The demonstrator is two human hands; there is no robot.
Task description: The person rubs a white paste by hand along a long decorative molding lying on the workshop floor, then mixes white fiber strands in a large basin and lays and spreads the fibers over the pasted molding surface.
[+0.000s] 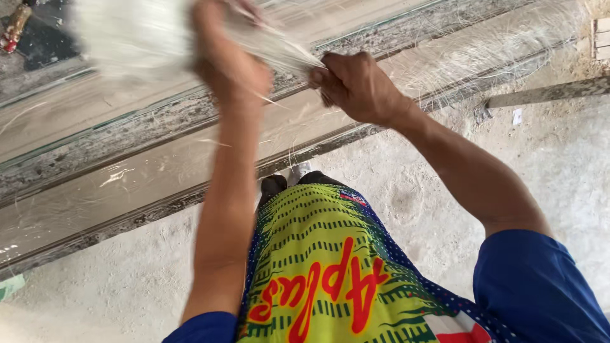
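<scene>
Left hand [232, 67] clenched the white fibre bundle [136, 35] high; right hand [356, 86] pinched its strands, fingers closed, stretching them taut over the long mould [127, 171].

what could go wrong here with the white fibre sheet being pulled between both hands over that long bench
The white fibre sheet is stretched between the left hand and right hand; it may tear unevenly. Loose strands could snag on the long bench. Bare skin on such fibres may get irritated.

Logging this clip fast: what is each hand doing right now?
Left hand: closed on a bundle of white fibres.
Right hand: closed on the strand end of the same fibres.
</scene>
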